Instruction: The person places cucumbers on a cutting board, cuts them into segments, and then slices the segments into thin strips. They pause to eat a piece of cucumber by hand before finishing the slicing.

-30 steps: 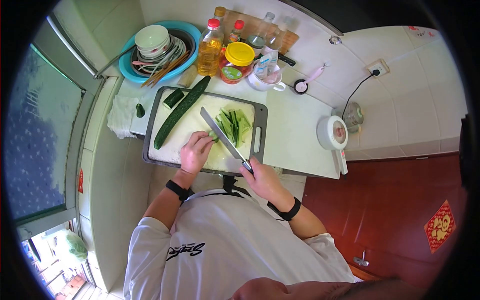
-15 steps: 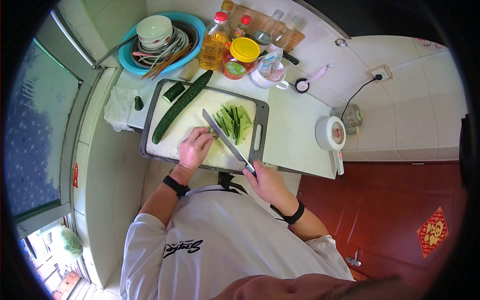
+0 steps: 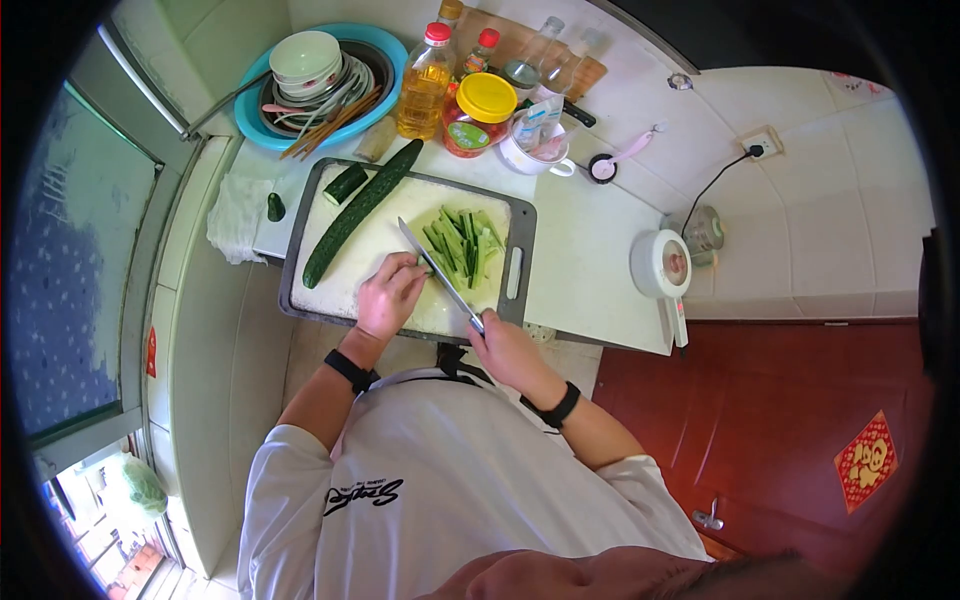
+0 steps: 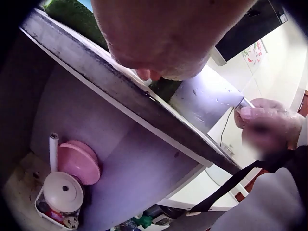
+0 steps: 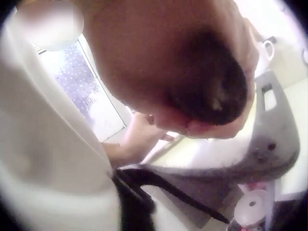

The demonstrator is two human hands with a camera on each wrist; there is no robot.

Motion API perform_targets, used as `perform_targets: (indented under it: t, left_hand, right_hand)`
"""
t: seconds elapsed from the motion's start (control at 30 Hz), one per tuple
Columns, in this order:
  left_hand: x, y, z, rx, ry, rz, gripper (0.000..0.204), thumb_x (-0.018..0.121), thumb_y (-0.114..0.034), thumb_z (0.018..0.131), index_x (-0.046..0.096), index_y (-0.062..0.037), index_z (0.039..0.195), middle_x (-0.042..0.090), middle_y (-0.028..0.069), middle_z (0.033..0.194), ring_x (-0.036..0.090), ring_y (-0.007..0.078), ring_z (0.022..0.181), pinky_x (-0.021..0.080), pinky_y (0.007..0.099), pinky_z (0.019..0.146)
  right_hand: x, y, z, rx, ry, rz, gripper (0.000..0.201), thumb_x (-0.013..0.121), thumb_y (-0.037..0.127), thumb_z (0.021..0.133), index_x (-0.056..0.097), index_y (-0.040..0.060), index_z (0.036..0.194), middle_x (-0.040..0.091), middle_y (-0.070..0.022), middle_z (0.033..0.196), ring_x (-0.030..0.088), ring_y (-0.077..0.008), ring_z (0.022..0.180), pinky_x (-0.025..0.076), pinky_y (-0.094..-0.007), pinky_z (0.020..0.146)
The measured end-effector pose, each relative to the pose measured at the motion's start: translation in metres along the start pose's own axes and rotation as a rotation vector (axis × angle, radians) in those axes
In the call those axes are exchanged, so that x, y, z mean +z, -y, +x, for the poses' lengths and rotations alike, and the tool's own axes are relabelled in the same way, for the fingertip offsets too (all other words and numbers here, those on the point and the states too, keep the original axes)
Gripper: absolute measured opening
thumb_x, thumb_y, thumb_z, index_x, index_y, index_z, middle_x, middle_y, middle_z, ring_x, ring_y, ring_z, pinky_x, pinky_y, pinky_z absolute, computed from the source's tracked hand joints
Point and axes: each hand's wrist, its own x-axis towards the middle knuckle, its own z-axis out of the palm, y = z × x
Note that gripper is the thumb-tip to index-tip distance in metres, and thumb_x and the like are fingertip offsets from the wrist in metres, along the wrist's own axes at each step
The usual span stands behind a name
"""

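Gripped in the right hand (image 3: 510,354), the knife (image 3: 441,273) sits farther left and more edge-on than a moment ago, beside the cucumber piece (image 4: 166,89) the left hand (image 3: 391,294) pinches on the board (image 3: 345,285), left of the strips (image 3: 466,244), suggesting another cut is lining up.

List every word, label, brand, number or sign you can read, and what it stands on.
No word or number reads for certain.
Black script on the white shirt: unclear.
Gold design on the red diamond on the door: perhaps "福", too blurred to confirm.
Green label on the yellow-lidded jar: too small.
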Motion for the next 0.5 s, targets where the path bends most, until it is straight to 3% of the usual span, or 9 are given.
perform_targets:
  t: [0.13,0.23,0.43,0.5]
  left_hand:
    - [0.000,-0.005,0.000,-0.010,0.016,0.033,0.025,0.079,-0.014,0.075,0.065,-0.0115,0.096,0.064,0.0038,0.103,0.068,0.0236,0.073,0.056,0.0348,0.060]
    - [0.005,0.007,-0.001,-0.113,0.037,-0.007,0.035,0.079,-0.014,0.074,0.060,-0.0120,0.104,0.062,0.0051,0.107,0.068,0.0266,0.076,0.056,0.0364,0.061]
    - [-0.045,0.042,0.006,-0.111,-0.001,0.235,0.037,0.075,-0.009,0.074,0.058,-0.0111,0.107,0.060,0.0075,0.112,0.066,0.0301,0.086,0.056,0.0378,0.065]
    - [-0.058,0.044,0.006,-0.017,0.100,0.385,0.038,0.075,-0.011,0.074,0.059,-0.0108,0.109,0.059,0.0084,0.112,0.064,0.0283,0.096,0.055,0.0395,0.073]
  right_hand:
    - [0.011,-0.008,0.012,0.001,-0.020,0.091,0.035,0.053,0.033,0.098,0.050,-0.0017,0.097,0.062,-0.0251,0.069,0.063,-0.0441,0.067,0.048,-0.0525,0.060]
    - [0.009,-0.011,0.014,-0.006,-0.030,0.156,0.033,0.055,0.032,0.098,0.049,-0.0003,0.094,0.061,-0.0250,0.071,0.062,-0.0444,0.069,0.047,-0.0515,0.060]
    - [0.002,-0.005,0.019,-0.076,-0.151,0.276,0.035,0.056,0.035,0.097,0.050,0.0009,0.097,0.062,-0.0243,0.071,0.062,-0.0443,0.069,0.047,-0.0524,0.061]
    - [-0.002,-0.002,0.023,-0.106,-0.183,0.308,0.035,0.056,0.035,0.096,0.050,0.0012,0.096,0.062,-0.0238,0.072,0.062,-0.0441,0.068,0.047,-0.0522,0.060]
